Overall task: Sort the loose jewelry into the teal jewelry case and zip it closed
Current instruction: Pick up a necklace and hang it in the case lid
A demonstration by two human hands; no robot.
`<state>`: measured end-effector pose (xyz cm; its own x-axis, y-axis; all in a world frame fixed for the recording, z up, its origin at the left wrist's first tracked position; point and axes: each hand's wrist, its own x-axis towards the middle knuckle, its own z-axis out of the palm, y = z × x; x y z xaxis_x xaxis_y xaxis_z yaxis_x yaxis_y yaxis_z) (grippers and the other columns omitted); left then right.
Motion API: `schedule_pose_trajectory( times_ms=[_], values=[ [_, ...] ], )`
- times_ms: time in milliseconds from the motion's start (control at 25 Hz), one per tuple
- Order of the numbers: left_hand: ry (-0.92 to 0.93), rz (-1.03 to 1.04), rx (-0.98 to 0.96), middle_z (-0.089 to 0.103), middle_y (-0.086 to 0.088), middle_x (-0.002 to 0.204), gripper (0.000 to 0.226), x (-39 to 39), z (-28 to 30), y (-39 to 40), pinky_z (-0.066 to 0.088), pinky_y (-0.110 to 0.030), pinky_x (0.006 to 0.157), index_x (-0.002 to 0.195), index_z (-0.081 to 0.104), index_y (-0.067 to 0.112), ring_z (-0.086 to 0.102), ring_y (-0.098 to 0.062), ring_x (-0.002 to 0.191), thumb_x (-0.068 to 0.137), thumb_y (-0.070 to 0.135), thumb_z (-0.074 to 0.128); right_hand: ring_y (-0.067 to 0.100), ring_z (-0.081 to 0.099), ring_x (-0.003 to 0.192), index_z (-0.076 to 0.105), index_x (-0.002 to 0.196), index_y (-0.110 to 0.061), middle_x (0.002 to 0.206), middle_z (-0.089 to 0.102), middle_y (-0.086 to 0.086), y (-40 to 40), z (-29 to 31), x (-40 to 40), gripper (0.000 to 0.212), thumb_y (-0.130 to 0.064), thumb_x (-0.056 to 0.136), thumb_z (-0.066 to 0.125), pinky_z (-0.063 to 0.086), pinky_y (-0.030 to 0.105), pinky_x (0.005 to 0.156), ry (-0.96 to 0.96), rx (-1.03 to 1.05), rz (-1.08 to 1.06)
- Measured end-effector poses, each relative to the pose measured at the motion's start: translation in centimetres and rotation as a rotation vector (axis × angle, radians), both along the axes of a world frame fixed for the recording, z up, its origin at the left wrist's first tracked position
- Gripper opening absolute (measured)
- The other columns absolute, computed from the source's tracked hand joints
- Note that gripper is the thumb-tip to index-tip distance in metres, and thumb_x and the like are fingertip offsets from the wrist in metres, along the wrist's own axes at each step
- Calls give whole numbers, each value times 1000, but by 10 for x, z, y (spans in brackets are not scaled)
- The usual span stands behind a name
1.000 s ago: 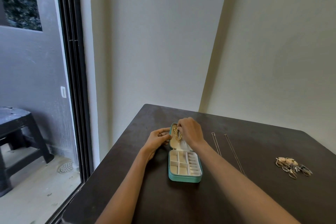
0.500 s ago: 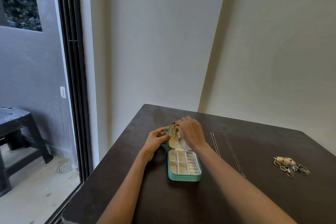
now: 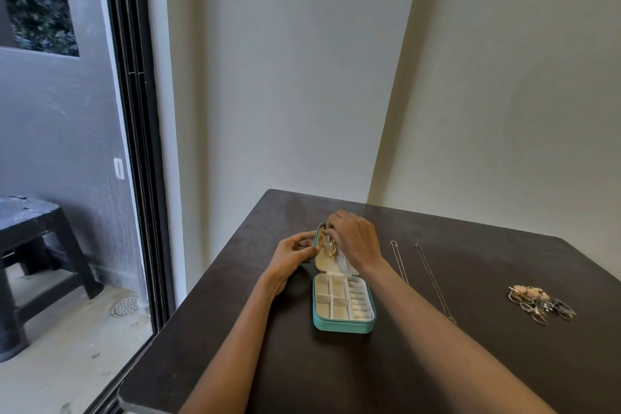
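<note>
R hand (image 3: 356, 240) curled on hoops (image 3: 327, 245)

We face a corner where two plain cream walls (image 3: 295, 77) meet, the right-hand one in softer shade. Below them sits a dark brown surface (image 3: 336, 373) with a rounded near corner. To our left a black-framed sliding glass door (image 3: 134, 144) opens onto a balcony with a pale concrete floor (image 3: 67, 356) and a round drain (image 3: 125, 306). Out there we see a black plastic stool (image 3: 30, 245), a grey textured wall (image 3: 57, 131) and green foliage (image 3: 37, 0) beyond, lit by daylight.
</note>
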<state>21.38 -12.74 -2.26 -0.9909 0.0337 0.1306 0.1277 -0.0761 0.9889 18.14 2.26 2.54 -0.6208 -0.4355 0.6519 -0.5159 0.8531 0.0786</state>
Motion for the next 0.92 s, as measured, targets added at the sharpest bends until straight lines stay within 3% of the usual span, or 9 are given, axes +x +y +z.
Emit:
schedule_pose_trajectory(
  times_ms=[160,440,680,920],
  values=[
    [8,-2,8,69,-16,103,30,1,0,0,51,-38,90,111,64,20,65,-21,92,86,4,62,15,60,58,68,83,-14,77,63,0,9,-1,8,5,-15,80,72,46,21,49,42,-39,77],
    [18,14,5,69,-15,103,34,1,-2,-1,50,-38,89,115,63,18,64,-21,90,85,2,62,13,51,65,72,89,-21,78,52,-3,27,-30,47,31,-14,61,84,41,22,52,68,50,48],
    [16,20,5,70,-11,98,33,1,-1,0,50,-39,89,115,64,16,64,-20,89,85,2,62,14,55,71,69,88,-25,82,56,-3,29,-32,51,37,-26,56,87,45,26,57,51,160,46],
    [12,22,5,69,-10,98,33,3,1,0,51,-36,87,115,63,17,63,-19,88,85,3,63,16,55,72,69,103,-25,82,58,-4,28,-31,52,43,-17,62,80,44,26,57,46,121,13]
  ],
)
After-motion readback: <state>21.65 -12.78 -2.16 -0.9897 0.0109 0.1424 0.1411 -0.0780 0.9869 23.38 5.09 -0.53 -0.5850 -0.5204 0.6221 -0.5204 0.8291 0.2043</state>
